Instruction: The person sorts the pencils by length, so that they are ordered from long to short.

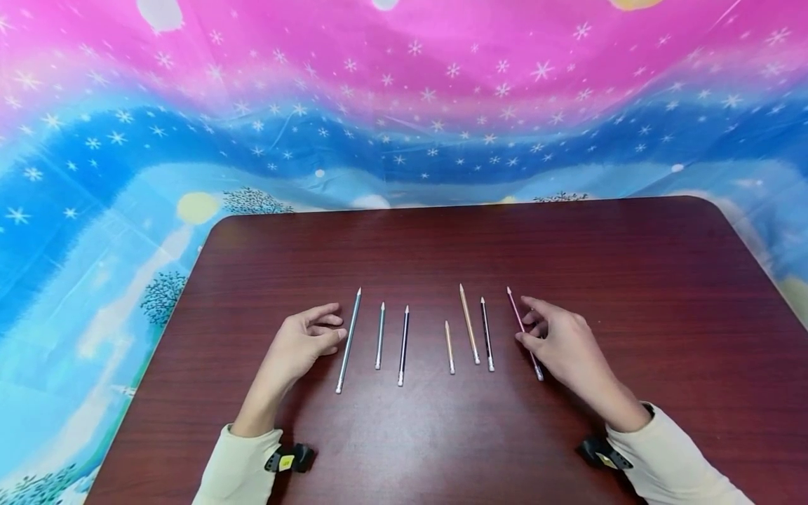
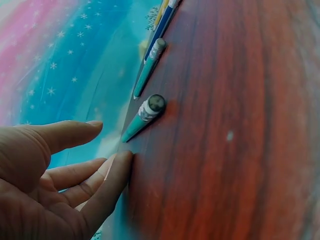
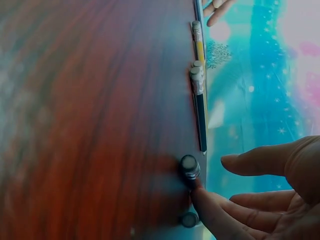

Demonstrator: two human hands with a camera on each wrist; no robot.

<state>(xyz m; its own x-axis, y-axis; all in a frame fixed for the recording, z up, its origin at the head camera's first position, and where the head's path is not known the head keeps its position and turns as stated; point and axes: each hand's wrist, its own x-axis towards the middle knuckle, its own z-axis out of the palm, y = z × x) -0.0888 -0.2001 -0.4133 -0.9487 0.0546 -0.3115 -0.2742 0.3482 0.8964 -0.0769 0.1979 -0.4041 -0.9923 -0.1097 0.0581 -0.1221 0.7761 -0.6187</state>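
Note:
Several pencils lie apart on the table, eraser ends toward me. My left hand (image 1: pixel 307 339) is beside the long teal pencil (image 1: pixel 349 340), the outermost on the left; in the left wrist view its thumb and fingers (image 2: pixel 112 182) are spread with nothing between them. Right of that pencil lie a shorter teal pencil (image 1: pixel 380 337) and a dark blue one (image 1: pixel 403 347). My right hand (image 1: pixel 562 344) hovers over the pink pencil (image 1: pixel 514 308), partly covering it, thumb and fingers apart. In the right wrist view, a second eraser end (image 3: pixel 189 219) shows beside the fingers.
Between the two sides lie a short tan pencil (image 1: pixel 449 347), a longer yellow one (image 1: pixel 468 322) and a black one (image 1: pixel 487 333). The dark red-brown wooden table (image 1: pixel 442 449) has rounded far corners. A pink and blue snowflake-patterned cloth (image 1: pixel 404 105) hangs behind it.

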